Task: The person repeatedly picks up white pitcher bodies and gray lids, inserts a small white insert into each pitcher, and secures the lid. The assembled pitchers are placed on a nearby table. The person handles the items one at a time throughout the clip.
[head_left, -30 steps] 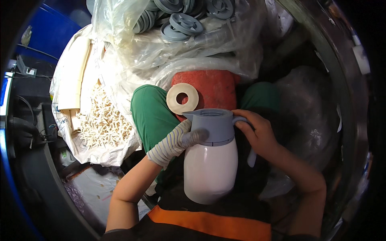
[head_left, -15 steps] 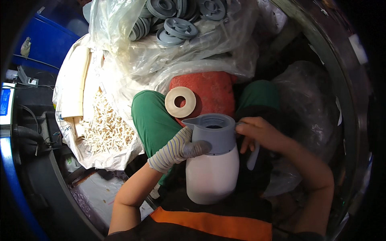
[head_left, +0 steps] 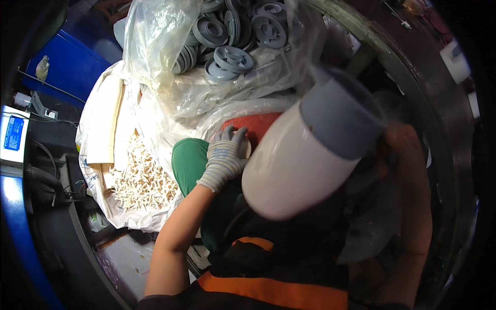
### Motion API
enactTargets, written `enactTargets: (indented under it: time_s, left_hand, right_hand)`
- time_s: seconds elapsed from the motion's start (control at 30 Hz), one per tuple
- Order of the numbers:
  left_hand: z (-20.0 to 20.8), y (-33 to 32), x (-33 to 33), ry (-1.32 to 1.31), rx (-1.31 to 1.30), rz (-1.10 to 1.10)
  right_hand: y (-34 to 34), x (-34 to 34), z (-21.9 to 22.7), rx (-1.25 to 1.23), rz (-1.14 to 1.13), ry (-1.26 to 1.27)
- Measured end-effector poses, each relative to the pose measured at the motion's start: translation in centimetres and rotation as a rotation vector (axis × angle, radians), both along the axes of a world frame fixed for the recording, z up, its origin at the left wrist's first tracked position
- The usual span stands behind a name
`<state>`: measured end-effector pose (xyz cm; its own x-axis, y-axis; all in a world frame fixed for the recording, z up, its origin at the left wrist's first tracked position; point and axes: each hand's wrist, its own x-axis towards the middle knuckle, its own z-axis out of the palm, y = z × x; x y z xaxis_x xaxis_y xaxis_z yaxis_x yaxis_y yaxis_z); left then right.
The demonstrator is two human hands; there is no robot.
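Observation:
A white jug with a grey collar and spout (head_left: 305, 160) is lifted and tilted on the right, its grey top away from me and slightly blurred. My right hand (head_left: 402, 142) is closed at the jug's handle side; the handle itself is hidden. My left hand (head_left: 225, 157), in a striped knit glove, lies with curled fingers over a cream flat ring, whose edge (head_left: 247, 150) peeks out beside the fingers. Beneath the ring is a red pad (head_left: 253, 124), partly covered by the jug.
Grey round lids (head_left: 232, 59) fill a clear plastic bag (head_left: 181, 88) at the far side. A white sack (head_left: 98, 139) on the left holds many small cream pieces (head_left: 139, 178). A device with a blue screen (head_left: 14, 133) stands at the left edge.
My right hand has raised the jug up and rightward, tilting it. My left hand has let go of the jug and moved onto the cream ring.

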<state>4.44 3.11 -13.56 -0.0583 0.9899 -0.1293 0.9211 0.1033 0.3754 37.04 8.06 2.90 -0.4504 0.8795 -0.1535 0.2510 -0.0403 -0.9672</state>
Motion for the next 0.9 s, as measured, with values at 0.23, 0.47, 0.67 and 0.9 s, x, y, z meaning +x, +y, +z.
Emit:
enactTargets:
  time_s: [0.23,0.47,0.67,0.9]
  left_hand:
    - [12.4,1.0,-3.8,-1.253,0.426,0.314]
    - [18.1,2.1,2.9,-0.002,0.412,-0.334]
    - [17.2,2.7,3.2,0.048,0.376,-0.342]
    - [24.1,2.8,2.0,-0.186,0.833,-0.352]
  right_hand:
    - [0.0,-5.9,-5.1,0.114,-0.003,-0.063]
    - [-0.4,-9.9,-8.9,0.594,0.126,-0.201]
    - [-2.8,-8.0,-11.6,0.545,0.05,-0.541]
    - [-3.4,-8.4,-13.4,0.553,-0.041,-0.482]
